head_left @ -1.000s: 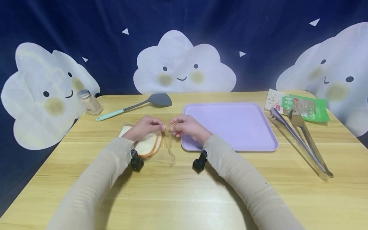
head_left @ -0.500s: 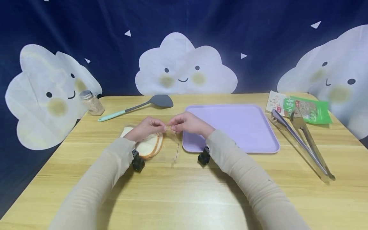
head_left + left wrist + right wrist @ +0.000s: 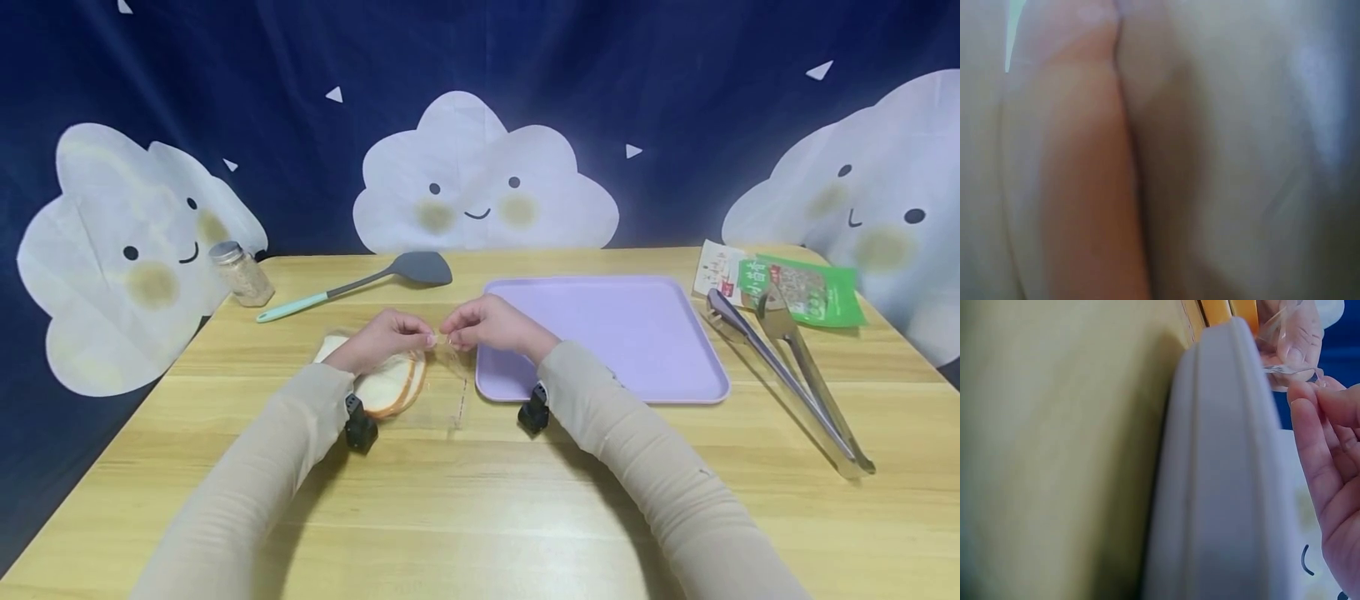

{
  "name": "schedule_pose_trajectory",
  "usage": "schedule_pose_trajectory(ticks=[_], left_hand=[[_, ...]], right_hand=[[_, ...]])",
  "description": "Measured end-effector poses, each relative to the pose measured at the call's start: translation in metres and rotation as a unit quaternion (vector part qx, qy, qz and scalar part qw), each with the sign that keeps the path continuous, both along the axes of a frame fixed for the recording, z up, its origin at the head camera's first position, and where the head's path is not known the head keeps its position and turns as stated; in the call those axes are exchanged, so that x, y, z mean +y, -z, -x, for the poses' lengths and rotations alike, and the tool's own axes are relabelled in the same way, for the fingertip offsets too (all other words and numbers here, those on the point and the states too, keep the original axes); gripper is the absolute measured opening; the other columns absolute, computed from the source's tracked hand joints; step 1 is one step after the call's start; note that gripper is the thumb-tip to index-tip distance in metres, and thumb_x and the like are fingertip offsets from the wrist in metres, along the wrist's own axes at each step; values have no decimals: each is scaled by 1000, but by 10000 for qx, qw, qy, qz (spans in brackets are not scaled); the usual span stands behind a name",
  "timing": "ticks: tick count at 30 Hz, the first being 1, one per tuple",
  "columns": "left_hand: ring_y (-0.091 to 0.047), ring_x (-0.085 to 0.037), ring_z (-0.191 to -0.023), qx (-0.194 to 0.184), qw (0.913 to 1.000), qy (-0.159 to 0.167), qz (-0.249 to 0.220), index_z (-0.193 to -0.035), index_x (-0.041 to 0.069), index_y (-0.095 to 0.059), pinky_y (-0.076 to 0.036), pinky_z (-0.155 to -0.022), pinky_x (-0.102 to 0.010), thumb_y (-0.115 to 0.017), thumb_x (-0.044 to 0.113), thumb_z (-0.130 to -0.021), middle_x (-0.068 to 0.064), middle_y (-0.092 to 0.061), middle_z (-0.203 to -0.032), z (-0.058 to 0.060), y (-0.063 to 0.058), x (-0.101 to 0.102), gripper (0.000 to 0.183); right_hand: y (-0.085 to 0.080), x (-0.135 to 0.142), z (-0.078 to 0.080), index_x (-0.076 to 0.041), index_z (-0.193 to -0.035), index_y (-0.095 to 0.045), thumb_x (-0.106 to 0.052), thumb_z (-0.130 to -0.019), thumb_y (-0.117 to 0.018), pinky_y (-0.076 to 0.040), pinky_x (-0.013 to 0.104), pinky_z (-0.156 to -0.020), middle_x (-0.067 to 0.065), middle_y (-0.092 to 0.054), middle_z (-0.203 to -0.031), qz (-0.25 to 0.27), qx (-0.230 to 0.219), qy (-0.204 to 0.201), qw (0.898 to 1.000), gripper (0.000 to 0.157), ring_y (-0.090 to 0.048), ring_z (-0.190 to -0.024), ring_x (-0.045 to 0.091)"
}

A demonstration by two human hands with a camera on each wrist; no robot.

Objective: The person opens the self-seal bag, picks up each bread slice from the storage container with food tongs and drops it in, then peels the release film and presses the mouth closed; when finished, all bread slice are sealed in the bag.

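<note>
Sliced white bread [image 3: 384, 388] with brown crusts lies in a clear plastic bag [image 3: 444, 402] left of the lilac tray [image 3: 600, 337]. My left hand [image 3: 379, 342] is over the bread and pinches the bag's gathered end between thumb and index finger. Facing it, my right hand [image 3: 501, 327] pinches the same clear plastic, its wrist over the tray's near-left part. The right wrist view has the left hand [image 3: 1300, 337] behind the stretched plastic and the right hand's thumb against its index finger. Blurred crust [image 3: 1094, 187] and film fill the left wrist view.
A spatula [image 3: 356, 285] lies at the back, beside a tilted-looking jar [image 3: 243, 275] with a grey lid. On the right are metal tongs [image 3: 795, 375], a green seasoning packet [image 3: 806, 292] and a white packet [image 3: 718, 268]. A cloud-print cloth hangs behind the table.
Both hands came together at the bag's end, then parted by a small gap. The bag's loose edge swung right and straightened. The head view shifted slightly.
</note>
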State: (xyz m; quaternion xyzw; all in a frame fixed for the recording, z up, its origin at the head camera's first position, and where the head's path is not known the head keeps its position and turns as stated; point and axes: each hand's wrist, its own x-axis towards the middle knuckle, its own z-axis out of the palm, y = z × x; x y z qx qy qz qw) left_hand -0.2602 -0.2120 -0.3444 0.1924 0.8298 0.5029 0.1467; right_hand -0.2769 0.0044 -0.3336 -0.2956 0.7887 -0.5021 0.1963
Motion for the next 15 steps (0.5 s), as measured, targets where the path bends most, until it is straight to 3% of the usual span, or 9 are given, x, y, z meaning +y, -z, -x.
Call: schedule_pose_trajectory(ticks=[15], left_hand=[[-59, -11, -78, 40, 10000, 30, 58, -94, -8, -66, -47, -75, -26, -60, 10, -89, -12, -68, -87, 2, 3, -1, 20]], right_hand=[[4, -5, -1, 3, -89, -66, 0, -85, -60, -54, 26, -67, 10, -67, -76, -153, 237, 192, 9994, 7, -63, -67, 12]])
